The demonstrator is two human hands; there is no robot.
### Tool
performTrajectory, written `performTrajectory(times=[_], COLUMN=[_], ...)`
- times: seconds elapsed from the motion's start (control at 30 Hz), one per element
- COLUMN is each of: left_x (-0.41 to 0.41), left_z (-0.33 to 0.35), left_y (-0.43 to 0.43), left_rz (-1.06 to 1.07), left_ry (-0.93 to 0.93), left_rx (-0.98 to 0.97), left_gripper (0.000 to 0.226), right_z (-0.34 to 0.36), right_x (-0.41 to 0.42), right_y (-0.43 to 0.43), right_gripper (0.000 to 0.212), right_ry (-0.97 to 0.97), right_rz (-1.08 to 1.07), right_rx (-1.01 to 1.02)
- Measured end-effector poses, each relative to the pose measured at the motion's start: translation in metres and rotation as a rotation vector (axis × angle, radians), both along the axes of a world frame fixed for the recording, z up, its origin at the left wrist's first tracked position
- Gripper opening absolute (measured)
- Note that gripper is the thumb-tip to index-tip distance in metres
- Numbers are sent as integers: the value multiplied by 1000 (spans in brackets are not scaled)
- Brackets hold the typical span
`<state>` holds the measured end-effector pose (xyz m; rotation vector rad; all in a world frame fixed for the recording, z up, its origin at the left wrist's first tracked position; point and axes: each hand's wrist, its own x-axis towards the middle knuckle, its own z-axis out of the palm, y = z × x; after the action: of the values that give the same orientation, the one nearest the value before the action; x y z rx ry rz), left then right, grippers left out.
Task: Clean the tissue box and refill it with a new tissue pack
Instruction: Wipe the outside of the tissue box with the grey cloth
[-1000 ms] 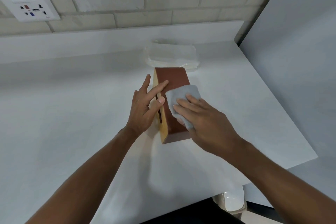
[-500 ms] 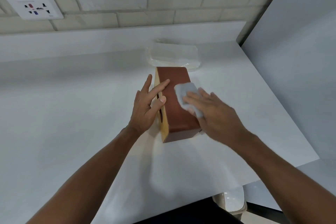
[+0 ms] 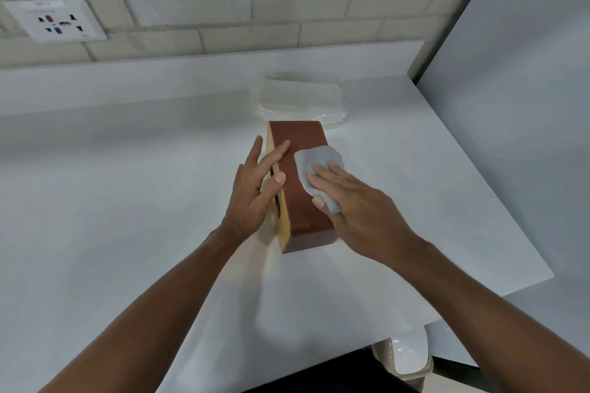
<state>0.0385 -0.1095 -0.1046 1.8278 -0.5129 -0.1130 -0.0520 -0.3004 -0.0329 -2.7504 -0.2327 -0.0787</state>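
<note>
Since someone will ask for a headcount: one box [image 3: 303, 182], one pack [image 3: 297, 102] of tissues in clear wrap, one cloth [image 3: 316, 166], two bare hands, and that's all on the white table [image 3: 127, 201]. Off the table there's one socket [image 3: 54, 21] on the brick wall [image 3: 255, 9] way out at 10 o'clock, and one plain grey panel [image 3: 526, 105] running along the 3 o'clock side.

The box sits about mid-table, tipped onto a long side so the brown face looks up and the tan face with the dark slot looks toward 9 o'clock. The pack is right behind it at 12 o'clock, so close that I can't tell if they touch.

The box is sandwiched between the hands. The left hand [image 3: 255, 188] comes in at 9 o'clock, fingers [image 3: 281, 150] straight and spread, laid flat against the tan face, with the fingertips reaching over the top edge onto the brown. It isn't curled round anything, just bracing.

The right hand [image 3: 357, 210] is at about 4 o'clock, palm down and fingers pretty much straight, pressing the grey cloth onto the brown face. The cloth is bunched, poking out past the fingertips toward 11 o'clock, with the rest tucked under the palm. Both forearms come up from 6 o'clock
</note>
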Motion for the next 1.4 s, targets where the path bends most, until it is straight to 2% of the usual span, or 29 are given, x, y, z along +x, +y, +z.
performTrajectory(times=[0.13,0.27,0.43,0.53,0.63,0.73,0.8,0.97,1.2,1.4], left_x=[-13,-19,-12,-11,-10,-9,-10,-9,-9,-11], left_z=[0,-1,-1,2,-2,-3,-3,-7,-5,-5], left_y=[-2,1,0,-5,-7,-7,-7,-8,-12,-14], left_rz=[-27,-66,-126,-116,-127,-126,-129,-126,-84,-92], left_ry=[226,419,470,467,466,478,478,495,544,497], left_rx=[-154,-181,-261,-297,-288,-272,-272,-268,-309,-299], left_gripper=[91,109,110,109,95,73,67,83,118,115], right_z=[3,1,-1,2,6,7,9,22,22,24], right_x=[6,7,7,14,17,13,16,46,49,52], right_y=[-20,-15,-6,-10,-12,-4,-7,-9,-3,1], right_gripper=[39,41,41,35,29,25,18,10,17,22], right_ry=[5,-15,-29,-43,-82,-149,-119,59,69,33], right_rz=[-116,-70,-20,-54,-92,16,52,-45,10,29], right_rx=[85,43,7,85,189,139,123,183,28,-25])
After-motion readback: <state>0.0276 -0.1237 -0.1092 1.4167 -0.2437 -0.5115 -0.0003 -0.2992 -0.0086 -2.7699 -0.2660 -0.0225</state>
